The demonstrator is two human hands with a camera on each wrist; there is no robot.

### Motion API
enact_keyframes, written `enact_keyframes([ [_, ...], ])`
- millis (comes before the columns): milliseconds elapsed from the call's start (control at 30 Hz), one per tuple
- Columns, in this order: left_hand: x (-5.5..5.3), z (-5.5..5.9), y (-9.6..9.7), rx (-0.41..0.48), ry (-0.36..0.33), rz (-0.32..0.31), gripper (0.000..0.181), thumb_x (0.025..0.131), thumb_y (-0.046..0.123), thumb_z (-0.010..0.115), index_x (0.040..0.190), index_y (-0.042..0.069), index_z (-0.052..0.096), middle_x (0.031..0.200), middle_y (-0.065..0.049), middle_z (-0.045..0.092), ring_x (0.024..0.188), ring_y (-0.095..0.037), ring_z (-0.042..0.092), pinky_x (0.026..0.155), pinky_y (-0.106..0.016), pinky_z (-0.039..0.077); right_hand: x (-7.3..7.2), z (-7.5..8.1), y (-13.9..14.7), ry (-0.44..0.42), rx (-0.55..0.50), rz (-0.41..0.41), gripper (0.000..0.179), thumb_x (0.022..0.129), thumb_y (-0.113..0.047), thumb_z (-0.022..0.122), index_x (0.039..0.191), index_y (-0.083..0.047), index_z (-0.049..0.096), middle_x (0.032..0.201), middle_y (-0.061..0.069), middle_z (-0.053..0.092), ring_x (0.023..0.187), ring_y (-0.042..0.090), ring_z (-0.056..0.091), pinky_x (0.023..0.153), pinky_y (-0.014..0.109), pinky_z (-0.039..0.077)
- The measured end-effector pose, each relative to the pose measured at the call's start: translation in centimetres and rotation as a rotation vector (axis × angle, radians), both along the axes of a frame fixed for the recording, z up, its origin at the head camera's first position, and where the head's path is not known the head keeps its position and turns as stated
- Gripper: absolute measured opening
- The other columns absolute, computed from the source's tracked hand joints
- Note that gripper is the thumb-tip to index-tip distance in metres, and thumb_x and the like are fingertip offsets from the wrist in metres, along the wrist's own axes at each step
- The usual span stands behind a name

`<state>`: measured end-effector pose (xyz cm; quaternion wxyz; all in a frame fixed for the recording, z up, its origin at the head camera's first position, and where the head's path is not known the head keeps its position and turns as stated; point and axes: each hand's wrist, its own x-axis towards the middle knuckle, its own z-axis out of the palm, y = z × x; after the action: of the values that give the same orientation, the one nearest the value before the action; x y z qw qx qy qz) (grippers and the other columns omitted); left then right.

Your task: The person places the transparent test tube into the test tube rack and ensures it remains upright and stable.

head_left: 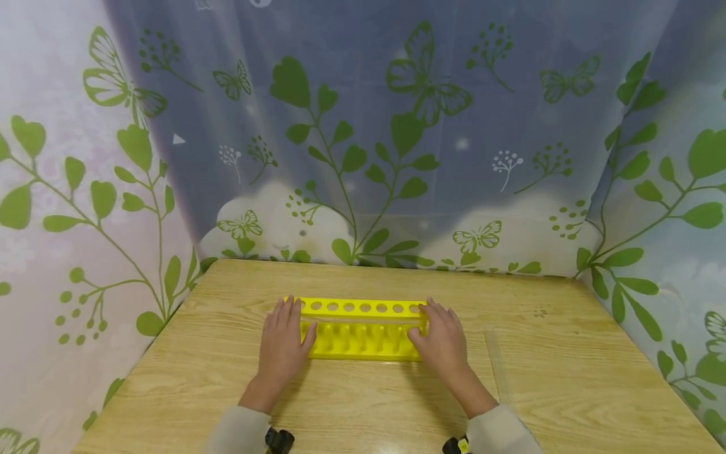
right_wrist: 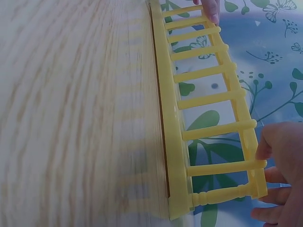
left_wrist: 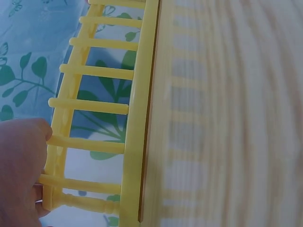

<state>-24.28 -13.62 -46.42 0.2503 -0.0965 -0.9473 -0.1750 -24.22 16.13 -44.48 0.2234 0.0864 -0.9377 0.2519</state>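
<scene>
A yellow plastic test tube rack (head_left: 358, 351) stands upright on the table, its long side facing me. Its top bar has a row of round holes, and a row of pegs shows along the lower part. My left hand (head_left: 280, 347) holds the left end, thumb in front and fingers over the top bar. At the opposite end my right hand (head_left: 445, 345) grips in the same way. In the right wrist view, the right thumb and fingers (right_wrist: 284, 165) pinch the upper bar near its corner. The left wrist view shows the left hand (left_wrist: 21, 161) at the other corner.
The wood-grain table (head_left: 544, 340) ends at a patterned curtain (head_left: 363, 157) behind and at both sides. A thin clear strip (head_left: 498, 362) lies on the tabletop to the right of the right hand. Small dark devices (head_left: 280, 440) sit at both wrists.
</scene>
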Motion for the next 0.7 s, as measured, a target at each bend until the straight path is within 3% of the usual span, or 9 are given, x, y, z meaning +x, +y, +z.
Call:
enact_keyframes([
  [333, 0.1, 0.0, 0.8, 0.041, -0.054, -0.015, 0.061, 0.099, 0.035, 0.054, 0.142, -0.005, 0.042, 0.148, -0.025, 0.038, 0.140, -0.040, 0.029, 0.113, -0.058, 0.024, 0.4, -0.1, 0.8, 0.011, 0.000, -0.005, 0.044, 0.079, -0.015, 0.065, 0.118, 0.004, 0.065, 0.134, 0.022, 0.056, 0.124, 0.040, 0.052, 0.112, 0.055, 0.029],
  [700, 0.2, 0.3, 1.5, 0.036, -0.039, -0.025, 0.059, 0.098, 0.035, 0.055, 0.140, -0.006, 0.044, 0.146, -0.025, 0.040, 0.139, -0.040, 0.031, 0.112, -0.058, 0.026, 0.3, -0.2, 1.6, -0.016, -0.005, -0.017, 0.043, 0.080, -0.015, 0.063, 0.119, 0.005, 0.064, 0.137, 0.023, 0.053, 0.126, 0.040, 0.050, 0.113, 0.052, 0.028],
])
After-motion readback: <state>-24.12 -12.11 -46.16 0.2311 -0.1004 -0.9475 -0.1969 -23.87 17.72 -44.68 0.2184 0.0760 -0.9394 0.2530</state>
